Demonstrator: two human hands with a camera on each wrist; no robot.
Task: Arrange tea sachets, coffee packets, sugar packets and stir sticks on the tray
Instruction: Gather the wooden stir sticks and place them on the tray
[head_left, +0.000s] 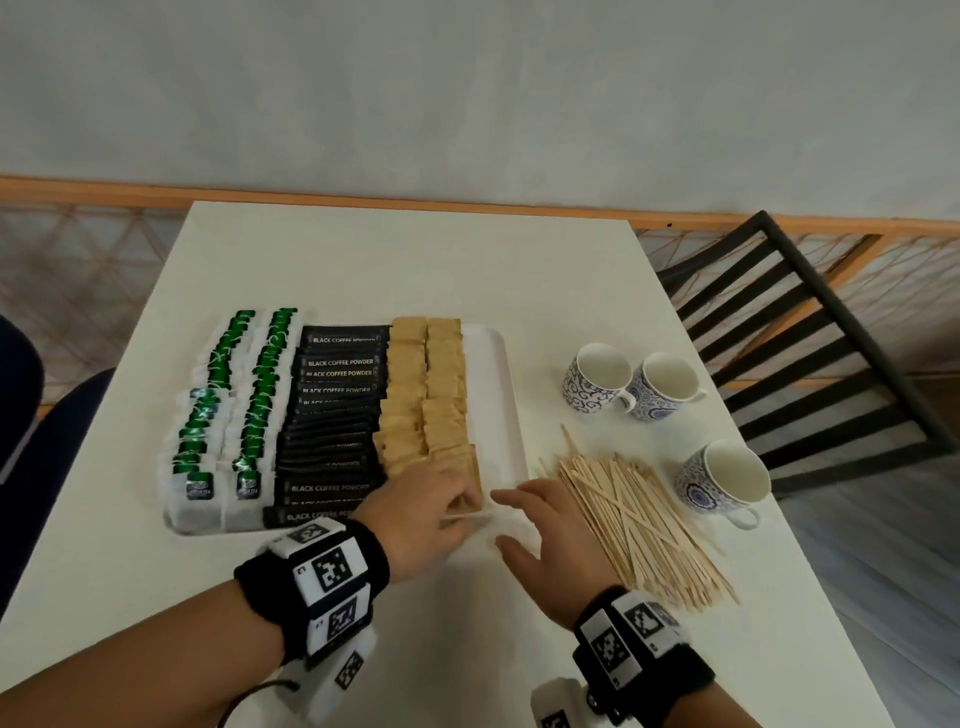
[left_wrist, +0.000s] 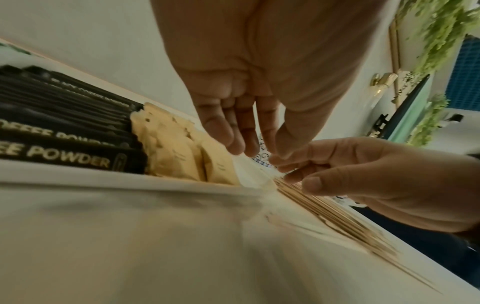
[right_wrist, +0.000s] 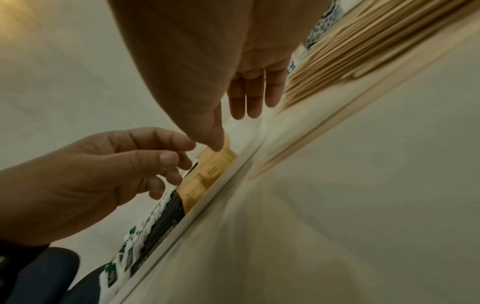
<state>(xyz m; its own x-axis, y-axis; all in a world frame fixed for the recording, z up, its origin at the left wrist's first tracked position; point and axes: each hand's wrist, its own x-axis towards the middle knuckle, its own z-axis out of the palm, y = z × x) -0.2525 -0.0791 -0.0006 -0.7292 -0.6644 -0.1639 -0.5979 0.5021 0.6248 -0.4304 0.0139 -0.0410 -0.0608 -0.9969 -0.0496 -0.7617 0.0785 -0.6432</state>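
My left hand sits at the tray's near right corner with its fingers curled, and a thin pale stir stick juts rightward from under them; I read that as a pinch, though blur keeps me from seeing the exact contact. In the right wrist view the left fingers are bent inward above the sugar packets. My right hand hovers just beside it, fingers loosely spread and holding nothing, its fingertips close to the left ones. Outward from the hands, the white tray carries neat columns: tan sugar packets in two overlapping rows with crimped edges, then black coffee packets lettered BLACK COFFEE POWDER in pale print, then tea sachets in white paper with green tags and string, two rows at the far left. A bare strip of tray lies right of the sugar. On the white table to the right of the tray lies a loose heap of wooden stir sticks, flat and pale, fanned toward me. Beyond them stand three blue-patterned cups, two together at the far side and one nearer the table's right edge, beside a black slatted chair.
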